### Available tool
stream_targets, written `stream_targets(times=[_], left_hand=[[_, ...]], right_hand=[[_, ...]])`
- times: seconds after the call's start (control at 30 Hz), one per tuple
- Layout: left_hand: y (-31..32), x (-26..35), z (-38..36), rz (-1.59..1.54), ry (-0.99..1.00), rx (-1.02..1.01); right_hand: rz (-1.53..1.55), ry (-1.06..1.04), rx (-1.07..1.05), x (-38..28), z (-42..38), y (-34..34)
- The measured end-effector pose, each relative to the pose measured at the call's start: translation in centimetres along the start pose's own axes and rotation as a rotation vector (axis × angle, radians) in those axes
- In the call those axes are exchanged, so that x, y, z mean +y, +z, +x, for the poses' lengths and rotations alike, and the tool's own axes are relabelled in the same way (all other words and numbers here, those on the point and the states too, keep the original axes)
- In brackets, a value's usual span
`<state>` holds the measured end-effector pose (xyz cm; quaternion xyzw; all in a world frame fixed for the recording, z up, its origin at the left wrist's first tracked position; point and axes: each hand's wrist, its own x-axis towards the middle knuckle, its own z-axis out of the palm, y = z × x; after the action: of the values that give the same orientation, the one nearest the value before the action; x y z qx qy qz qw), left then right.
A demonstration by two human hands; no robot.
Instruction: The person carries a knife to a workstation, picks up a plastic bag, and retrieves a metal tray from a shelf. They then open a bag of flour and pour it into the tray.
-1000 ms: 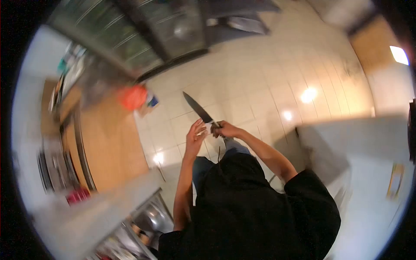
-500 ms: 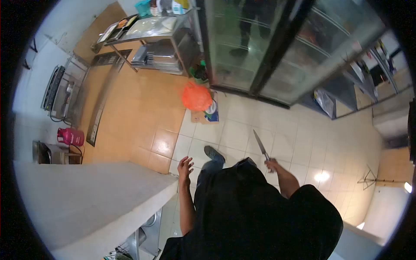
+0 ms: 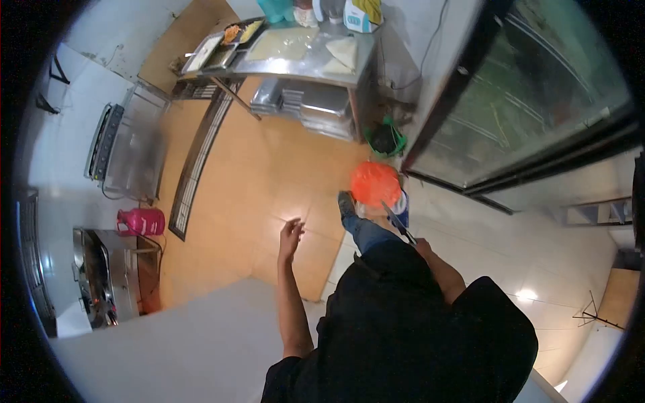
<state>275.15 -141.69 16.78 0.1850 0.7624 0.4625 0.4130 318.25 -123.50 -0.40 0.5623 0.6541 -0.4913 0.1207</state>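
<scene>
Knife [image 3: 399, 224] in the right grip [image 3: 421, 247], pointing forward.
The right grip is clenched round its handle; the tip shows against the orange bag [image 3: 373, 183] at the edge of the tan floor [image 3: 269, 168]. The left grip [image 3: 291, 240] hangs released, loosely curled.

The person wears a loose black top [image 3: 416, 336], plain and matte, so dark that folds and seams are hard to make out. Its short sleeves are the same black: the right sleeve [image 3: 500, 319] is wide and boxy with a rounded outer edge, and the left sleeve [image 3: 282, 373] shows only in part. Both forearms are bare, as are the left hand [image 3: 290, 240] and the right hand [image 3: 422, 248]. Near the front hem, a dark narrow strip [image 3: 366, 266] stands out slightly. Below it shows one blue denim trouser leg [image 3: 373, 236], then a dark greyish shoe [image 3: 346, 203], its details too small to tell.
</scene>
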Motion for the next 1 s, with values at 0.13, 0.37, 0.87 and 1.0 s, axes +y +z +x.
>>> stream_targets(times=[0.13,0.37,0.87,1.0], left_hand=[[-4.3,-1.4,4.9,-0.137,-0.334,0.158],[-9.5,4.9,14.7,-0.267,-0.293,0.152],[-14.4,35.1,55.9,-0.027,0.323,-0.448],[-9.3,36.3,58.0,-0.015,0.226,-0.599]], right_hand=[[0.078,-0.319,0.170,-14.5,7.5,-1.9],[0.110,-0.584,0.083,-37.9,17.7,-5.9],[0.707,-0.317,0.599,-61.3,19.5,-4.0],[0.192,-0.138,1.063,-65.5,16.1,-9.7]])
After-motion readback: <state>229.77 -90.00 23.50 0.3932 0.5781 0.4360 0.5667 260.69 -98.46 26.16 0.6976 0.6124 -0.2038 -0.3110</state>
